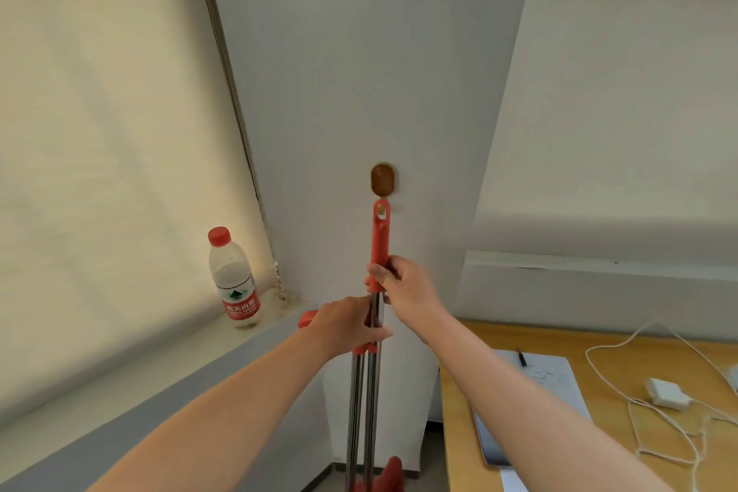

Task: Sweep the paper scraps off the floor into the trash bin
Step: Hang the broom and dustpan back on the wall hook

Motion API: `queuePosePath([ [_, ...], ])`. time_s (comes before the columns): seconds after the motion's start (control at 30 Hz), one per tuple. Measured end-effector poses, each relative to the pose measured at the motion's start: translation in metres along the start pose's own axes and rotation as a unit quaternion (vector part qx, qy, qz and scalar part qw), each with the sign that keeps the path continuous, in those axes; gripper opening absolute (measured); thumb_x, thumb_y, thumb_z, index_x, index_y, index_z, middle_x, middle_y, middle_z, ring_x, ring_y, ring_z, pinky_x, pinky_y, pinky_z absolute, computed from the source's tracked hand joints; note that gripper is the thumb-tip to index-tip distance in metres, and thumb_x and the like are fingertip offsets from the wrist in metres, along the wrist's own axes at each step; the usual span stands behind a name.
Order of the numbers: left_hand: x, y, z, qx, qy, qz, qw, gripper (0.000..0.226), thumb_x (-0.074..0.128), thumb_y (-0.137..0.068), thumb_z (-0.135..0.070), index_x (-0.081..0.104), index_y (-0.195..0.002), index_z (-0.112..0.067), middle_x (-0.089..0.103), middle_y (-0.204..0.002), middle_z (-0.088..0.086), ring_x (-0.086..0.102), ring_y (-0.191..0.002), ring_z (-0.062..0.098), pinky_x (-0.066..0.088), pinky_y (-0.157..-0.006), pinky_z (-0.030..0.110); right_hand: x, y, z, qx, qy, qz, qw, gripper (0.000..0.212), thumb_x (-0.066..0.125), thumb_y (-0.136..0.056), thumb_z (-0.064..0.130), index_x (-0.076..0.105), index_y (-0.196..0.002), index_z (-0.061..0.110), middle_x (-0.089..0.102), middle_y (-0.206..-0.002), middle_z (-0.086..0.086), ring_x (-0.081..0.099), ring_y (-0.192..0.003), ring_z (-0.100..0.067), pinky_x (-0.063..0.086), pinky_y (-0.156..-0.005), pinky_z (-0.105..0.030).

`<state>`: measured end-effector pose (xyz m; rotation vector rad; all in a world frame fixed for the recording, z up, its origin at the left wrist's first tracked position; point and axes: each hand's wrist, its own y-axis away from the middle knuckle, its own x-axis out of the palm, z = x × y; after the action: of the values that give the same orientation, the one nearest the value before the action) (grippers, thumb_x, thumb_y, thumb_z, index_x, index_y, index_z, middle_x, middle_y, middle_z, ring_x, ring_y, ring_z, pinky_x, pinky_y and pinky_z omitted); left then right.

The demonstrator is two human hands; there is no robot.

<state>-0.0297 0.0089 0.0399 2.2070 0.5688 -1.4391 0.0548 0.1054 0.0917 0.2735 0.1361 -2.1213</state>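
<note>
A broom with a red grip [379, 244] and a steel shaft stands upright against the white wall, its hanging hole just below a brown wall hook [382, 180]. Beside it runs a second steel shaft, the dustpan handle [354, 411], with a red top [308, 319] showing behind my left hand. My right hand [403, 288] is closed around the lower end of the red grip. My left hand [351, 326] wraps both shafts just below. A red piece of the broom or dustpan [393, 471] shows at the bottom edge. No paper scraps or trash bin are in view.
A water bottle with a red cap [233, 284] stands on the window ledge [120, 391] at left, in front of a cream roller blind. At right is a wooden desk [459, 431] holding paper, a pen, a tablet, a white charger [667, 391] and its cable.
</note>
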Motion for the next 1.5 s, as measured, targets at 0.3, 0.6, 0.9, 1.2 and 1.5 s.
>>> queuePosePath([
  [0.3, 0.009, -0.038, 0.015, -0.04, 0.043, 0.013, 0.998, 0.019, 0.053, -0.083, -0.044, 0.054, -0.085, -0.025, 0.068, -0.066, -0.007, 0.068, -0.06, 0.008, 0.048, -0.057, 0.021, 0.02, -0.04, -0.012, 0.033, -0.016, -0.052, 0.998, 0.016, 0.047, -0.099, 0.025, 0.055, -0.086, 0.023, 0.062, -0.083, -0.003, 0.058, -0.075, -0.014, 0.052, -0.084, -0.035],
  [0.6, 0.02, -0.053, 0.02, -0.037, 0.072, 0.052, 0.995, 0.026, 0.058, -0.084, -0.038, 0.061, -0.093, -0.014, 0.074, -0.078, 0.0, 0.071, -0.068, 0.014, 0.059, -0.075, 0.032, 0.028, -0.06, -0.033, 0.071, 0.048, -0.058, 0.995, 0.02, 0.043, -0.099, 0.031, 0.056, -0.1, 0.016, 0.063, -0.082, -0.003, 0.062, -0.08, -0.019, 0.053, -0.088, -0.043],
  [0.9, 0.044, -0.055, 0.018, -0.008, -0.011, -0.051, 0.999, 0.032, 0.045, -0.093, -0.041, 0.053, -0.113, -0.017, 0.066, -0.08, -0.006, 0.062, -0.074, 0.019, 0.045, -0.077, 0.029, 0.024, -0.064, -0.046, 0.064, 0.101, -0.057, 0.991, 0.022, 0.038, -0.101, 0.034, 0.053, -0.104, 0.018, 0.062, -0.089, -0.002, 0.062, -0.087, -0.018, 0.048, -0.077, -0.029],
  [1.2, 0.056, -0.066, 0.022, 0.0, -0.049, -0.08, 0.996, 0.042, 0.044, -0.093, -0.054, 0.047, -0.118, -0.02, 0.069, -0.093, -0.001, 0.064, -0.086, 0.021, 0.045, -0.091, 0.034, 0.021, -0.06, -0.038, 0.084, 0.126, -0.038, 0.988, 0.034, 0.037, -0.101, 0.037, 0.052, -0.118, 0.012, 0.063, -0.104, -0.006, 0.06, -0.098, -0.019, 0.045, -0.082, -0.027],
  [1.5, 0.061, -0.027, 0.029, 0.013, -0.068, -0.125, 0.99, 0.04, 0.05, -0.091, -0.018, 0.046, -0.131, -0.015, 0.053, -0.134, 0.001, 0.043, -0.133, 0.02, 0.024, -0.118, 0.032, 0.017, 0.016, -0.038, 0.106, 0.223, 0.017, 0.969, 0.038, 0.032, -0.102, 0.042, 0.056, -0.096, 0.014, 0.051, -0.08, 0.003, 0.047, -0.07, -0.008, 0.037, -0.061, -0.019],
])
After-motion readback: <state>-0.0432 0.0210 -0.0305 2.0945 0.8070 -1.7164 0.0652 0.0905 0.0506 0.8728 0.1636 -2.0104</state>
